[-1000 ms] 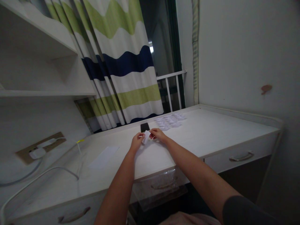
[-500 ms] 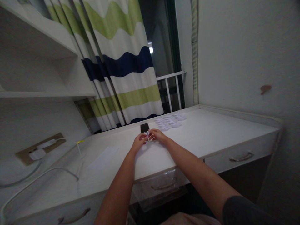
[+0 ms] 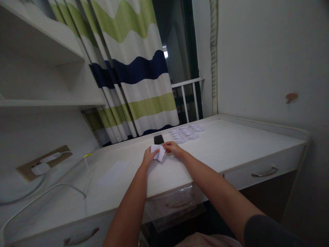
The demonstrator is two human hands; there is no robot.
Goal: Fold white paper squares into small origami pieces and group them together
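Both my hands meet over the middle of the white desk [image 3: 231, 144]. My left hand [image 3: 148, 159] and my right hand [image 3: 173, 148] pinch a small folded piece of white paper [image 3: 158, 151] between them, just above the desktop. A black phone [image 3: 158, 139] lies flat right behind the paper. Farther back to the right sits a cluster of several small folded white papers [image 3: 186, 132].
A flat white sheet [image 3: 113, 172] lies on the desk to the left. White cables [image 3: 43, 195] run from a wall socket [image 3: 42, 162] at the left. Shelves, a striped curtain [image 3: 128, 68] and a window stand behind; drawers with handles [image 3: 264, 171] are below the desk's edge.
The folded paper was nearly hidden between my fingers half a second ago. It now shows wider, turned and opened a little between my hands. My arms have hardly shifted.
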